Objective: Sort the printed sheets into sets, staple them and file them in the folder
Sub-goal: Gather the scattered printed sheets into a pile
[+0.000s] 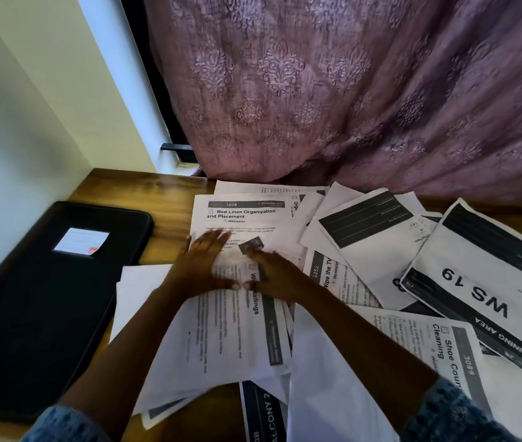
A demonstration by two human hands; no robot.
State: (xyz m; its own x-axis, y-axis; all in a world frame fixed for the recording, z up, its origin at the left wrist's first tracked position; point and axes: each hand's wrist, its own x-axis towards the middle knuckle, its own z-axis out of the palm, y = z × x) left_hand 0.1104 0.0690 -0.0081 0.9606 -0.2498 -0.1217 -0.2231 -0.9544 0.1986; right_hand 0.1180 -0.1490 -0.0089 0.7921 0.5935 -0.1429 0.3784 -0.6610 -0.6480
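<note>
At the front edge of the wooden worktop (157,199), two blue sleeves (65,422) come in from the bottom corners. Between them a sheet marked "BALCONY 2" (266,416) sticks out from under a loose heap of printed sheets (333,393) that covers the middle and right of the worktop.

The left hand (204,266) and right hand (275,275) lie side by side on a sheet turned sideways (221,339) in the middle of the heap. Both are palm down with fingers straight and spread, pressing on the paper and gripping nothing; the thumb tips almost meet. A small dark thing (251,245) lies just beyond the fingertips, too blurred to name.

Near the right edge lies a sheet headed "Shoe … Cleaning" (438,346), and beyond it a sheet reading "WS 19" (476,295). A closed black folder (46,314) with a white label (81,240) lies along the left edge, clear of most of the sheets.

Further back, a sheet headed "Bed Linen Organization and Placement" (247,215) lies upright. A purple patterned curtain (349,90) hangs down onto the back edge, touching the farthest sheets.
</note>
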